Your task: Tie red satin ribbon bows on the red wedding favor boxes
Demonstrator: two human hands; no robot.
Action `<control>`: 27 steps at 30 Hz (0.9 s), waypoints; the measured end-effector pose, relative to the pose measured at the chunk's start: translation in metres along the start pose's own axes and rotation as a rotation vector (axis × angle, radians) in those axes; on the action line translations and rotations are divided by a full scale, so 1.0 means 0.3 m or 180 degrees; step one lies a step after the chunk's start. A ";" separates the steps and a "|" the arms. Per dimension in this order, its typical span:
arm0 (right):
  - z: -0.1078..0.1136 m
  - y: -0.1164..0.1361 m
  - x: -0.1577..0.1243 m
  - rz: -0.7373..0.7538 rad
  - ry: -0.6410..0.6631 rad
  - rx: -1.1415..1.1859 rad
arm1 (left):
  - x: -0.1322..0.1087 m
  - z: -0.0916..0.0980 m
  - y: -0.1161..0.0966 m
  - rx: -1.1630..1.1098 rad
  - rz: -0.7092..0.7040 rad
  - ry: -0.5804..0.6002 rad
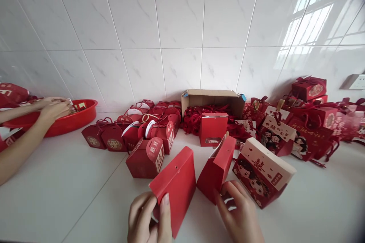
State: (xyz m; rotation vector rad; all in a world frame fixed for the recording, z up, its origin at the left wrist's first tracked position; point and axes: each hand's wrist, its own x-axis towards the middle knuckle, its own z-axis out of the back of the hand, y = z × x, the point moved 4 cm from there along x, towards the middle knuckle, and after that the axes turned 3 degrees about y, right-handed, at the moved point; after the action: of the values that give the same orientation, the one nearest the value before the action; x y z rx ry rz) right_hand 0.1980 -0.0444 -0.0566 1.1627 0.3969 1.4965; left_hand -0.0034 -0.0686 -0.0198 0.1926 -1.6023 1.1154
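My left hand grips the near edge of a flat-sided red box, thumb on its face and fingers behind. To the right, my right hand has its thumb and fingers closed at the lower side of a second red box, which leans with its top flap partly raised. Right of that stands a cream and red box with cartoon figures, close to my right hand. A red box with a small window stands upright behind, and a dark red box with a rounded flap sits at the left.
A cardboard carton spills dark red ribbons by the tiled wall. Finished-looking gift boxes crowd the right, with more handled boxes at left. Another person's hands work over a red basin at far left.
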 end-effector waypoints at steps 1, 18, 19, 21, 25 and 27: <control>0.017 -0.009 0.003 0.0003 -0.0044 -0.0004 | -0.004 -0.012 0.010 0.0016 0.0026 -0.0015; -0.068 -0.005 0.250 0.0284 0.0920 -0.0257 | 0.147 -0.285 0.147 -0.0293 0.0276 0.2794; -0.082 -0.020 0.292 0.0253 0.0833 -0.0341 | 0.168 -0.317 0.162 -0.0247 0.0359 0.2712; -0.115 -0.046 0.363 0.0187 0.0670 -0.0429 | 0.196 -0.383 0.190 -0.0163 0.0515 0.2452; -0.174 -0.080 0.443 -0.0010 0.0279 -0.0410 | 0.215 -0.521 0.236 -0.0113 0.0618 0.2189; -0.199 -0.096 0.451 -0.0090 0.0144 -0.0314 | 0.217 -0.573 0.264 -0.0081 0.0709 0.2043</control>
State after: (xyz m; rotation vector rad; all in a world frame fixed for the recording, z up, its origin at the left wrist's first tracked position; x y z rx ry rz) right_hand 0.1830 0.1050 -0.0467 1.0432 0.3646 1.5031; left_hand 0.0387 0.1271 -0.0205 -0.3423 -1.0736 1.1717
